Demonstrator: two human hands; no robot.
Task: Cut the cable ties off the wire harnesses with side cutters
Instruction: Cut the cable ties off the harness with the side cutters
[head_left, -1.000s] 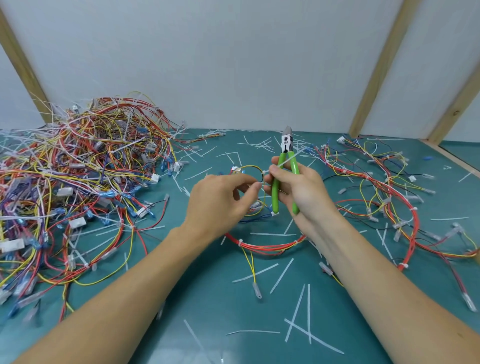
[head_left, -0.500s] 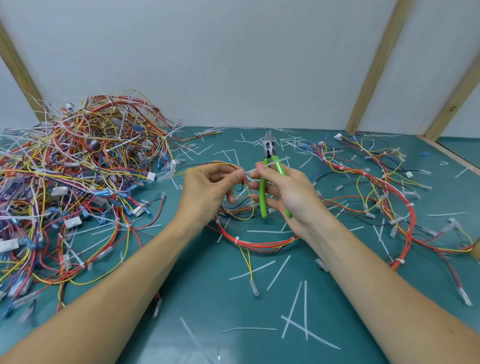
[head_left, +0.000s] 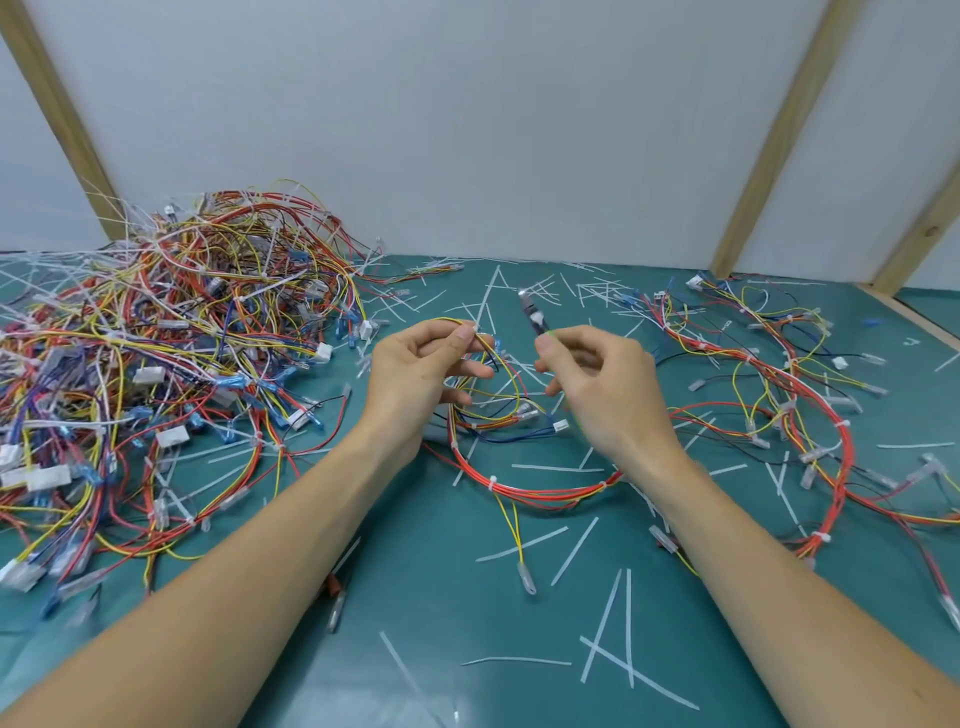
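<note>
The left hand (head_left: 415, 379) pinches a thin yellow-and-dark wire loop of the wire harness (head_left: 488, 395) between thumb and forefinger, holding it lifted off the surface (head_left: 415, 571), while the right hand (head_left: 602, 395) curls around the side cutters (head_left: 535, 317), whose blurred metal head pokes up just beyond its forefinger; the handles are mostly hidden in the fist, and I cannot tell whether the jaws stand open or closed. The two grips sit close but apart, with the harness loop hanging between and just below them. This looks like the step of finding the next cable tie (head_left: 490, 481) on the held harness; one white tie sits on the red bundle nearer the person than both grips. The next move likely calls for bringing the cutter tip onto a tie without nicking the wires. Outward to the left of the grips a big tangled pile of harnesses (head_left: 171, 364) waits, to the right more harnesses (head_left: 789, 395) are spread out, and cut tie strips (head_left: 602, 644) litter the green surface all around.
</note>
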